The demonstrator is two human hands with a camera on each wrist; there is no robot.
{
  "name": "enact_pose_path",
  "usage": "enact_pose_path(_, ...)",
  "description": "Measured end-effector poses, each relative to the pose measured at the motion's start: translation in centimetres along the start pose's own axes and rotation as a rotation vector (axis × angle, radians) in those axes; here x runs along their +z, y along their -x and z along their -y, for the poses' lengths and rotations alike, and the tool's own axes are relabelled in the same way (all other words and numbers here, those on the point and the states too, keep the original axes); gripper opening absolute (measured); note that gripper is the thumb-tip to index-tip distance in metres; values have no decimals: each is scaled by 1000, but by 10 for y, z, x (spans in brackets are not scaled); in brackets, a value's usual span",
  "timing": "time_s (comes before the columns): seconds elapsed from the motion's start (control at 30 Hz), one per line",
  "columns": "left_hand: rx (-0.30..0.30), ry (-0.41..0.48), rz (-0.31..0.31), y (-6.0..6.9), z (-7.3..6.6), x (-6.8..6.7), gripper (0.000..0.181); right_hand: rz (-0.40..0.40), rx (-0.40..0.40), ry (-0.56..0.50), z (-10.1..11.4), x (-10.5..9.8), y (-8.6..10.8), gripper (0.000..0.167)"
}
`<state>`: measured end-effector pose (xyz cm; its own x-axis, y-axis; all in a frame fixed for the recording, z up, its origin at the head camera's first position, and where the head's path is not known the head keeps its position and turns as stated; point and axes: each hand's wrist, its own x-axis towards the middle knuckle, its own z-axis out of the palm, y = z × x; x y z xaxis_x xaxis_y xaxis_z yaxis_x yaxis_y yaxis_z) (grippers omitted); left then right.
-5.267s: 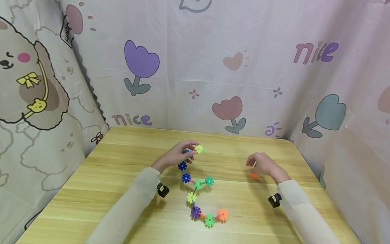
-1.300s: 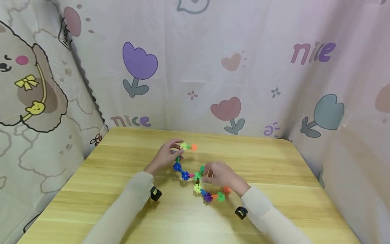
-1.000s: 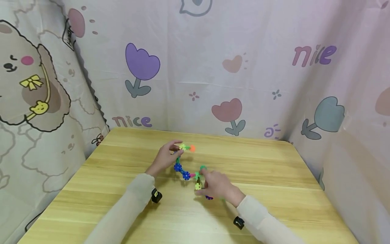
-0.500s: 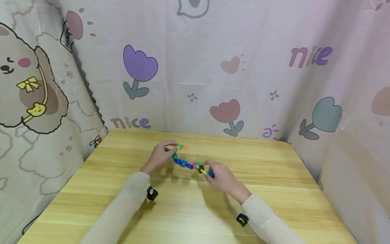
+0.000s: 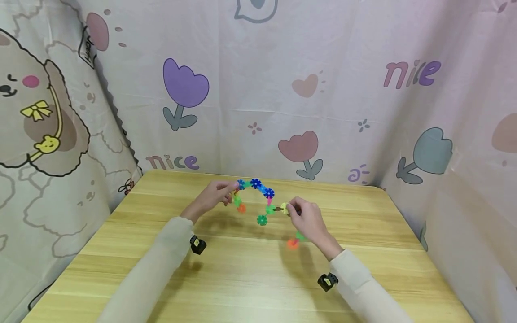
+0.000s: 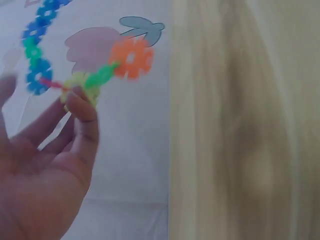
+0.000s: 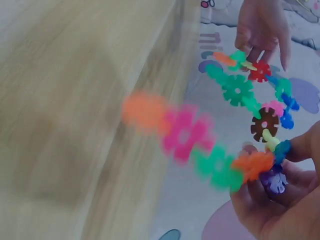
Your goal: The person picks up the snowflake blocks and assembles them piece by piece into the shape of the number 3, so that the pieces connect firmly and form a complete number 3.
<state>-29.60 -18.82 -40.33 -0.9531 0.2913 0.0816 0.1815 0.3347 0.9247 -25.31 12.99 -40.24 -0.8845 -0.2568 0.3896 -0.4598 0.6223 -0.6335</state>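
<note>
A chain of interlocking snowflake discs (image 5: 256, 183) in several colours hangs above the table, arched between my hands. My left hand (image 5: 210, 197) pinches its left part; in the left wrist view the fingers are at a yellow disc (image 6: 82, 90), with a green disc (image 6: 101, 75) and an orange disc (image 6: 131, 59) beyond it. My right hand (image 5: 308, 220) grips the right part by the blue and purple discs (image 7: 274, 181). From that hand a tail dangles, ending in a pink disc (image 7: 185, 134) and a blurred orange disc (image 7: 145, 111). A teal-green disc (image 5: 262, 220) branches down mid-chain.
A wood-grain table (image 5: 226, 278) lies beneath both hands. Patterned curtain cloth (image 5: 343, 107) hangs behind its far edge and along both sides. A black wrist camera (image 5: 198, 245) sits on the left sleeve, another camera (image 5: 327, 281) on the right.
The right hand took hold of the chain's lower part and raised it off the table. The chain now arches upward. A loose orange disc, earlier under the right hand, joined the left end.
</note>
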Motion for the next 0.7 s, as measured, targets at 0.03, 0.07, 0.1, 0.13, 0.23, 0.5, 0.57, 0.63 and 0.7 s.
enact_pose_path(0.03,1,-33,21,-1,-1,-1,42,6,41,-18,-2,0,0,16)
enact_pose_path(0.07,1,-69,37,-2,-1,-2,40,14,83,-38,-5,-1,0,17)
enact_pose_path(0.1,3,-98,46,-4,0,-2,39,23,124,-55,-7,-1,0,18)
enact_pose_path(0.13,7,-120,49,-5,0,-1,39,39,168,-75,-9,0,0,19)
enact_pose_path(0.23,6,-163,32,-13,3,3,41,90,283,-121,-16,2,1,21)
enact_pose_path(0.5,1,-115,97,-37,18,21,52,230,356,-70,-34,16,8,24)
enact_pose_path(0.57,5,-116,121,-41,24,25,55,248,390,-73,-38,19,9,26)
enact_pose_path(0.63,0,-113,119,-45,29,29,55,261,428,-91,-41,21,11,26)
enact_pose_path(0.7,-11,-114,109,-49,34,34,54,274,453,-112,-44,24,13,23)
